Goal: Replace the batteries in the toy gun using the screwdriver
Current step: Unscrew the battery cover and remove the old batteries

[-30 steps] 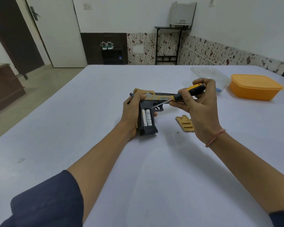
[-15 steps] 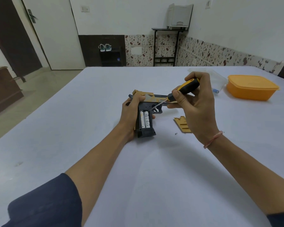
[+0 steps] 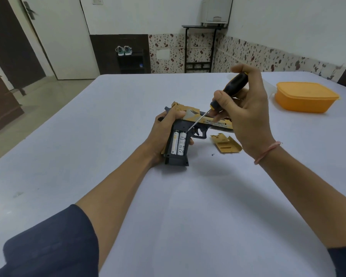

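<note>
Left grip [image 3: 164, 134] clasped one toy gun [image 3: 218, 124] on the tabletop [image 3: 128, 116]; right grip [image 3: 246, 120] clenched one screwdriver [image 3: 235, 84].
Two batteries [image 3: 181, 143] sat in its handle; one cover [image 3: 227, 144] lay at the gun's 4 o'clock.

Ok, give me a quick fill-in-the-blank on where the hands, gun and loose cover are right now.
1. The right hand holds the screwdriver, its tip by the top of a ____.
2. The left hand grips the toy gun, whose open compartment holds ____ of them.
3. The cover lies loose on the table, to the ____ of the gun.
Missing words: battery; two; right.
</note>
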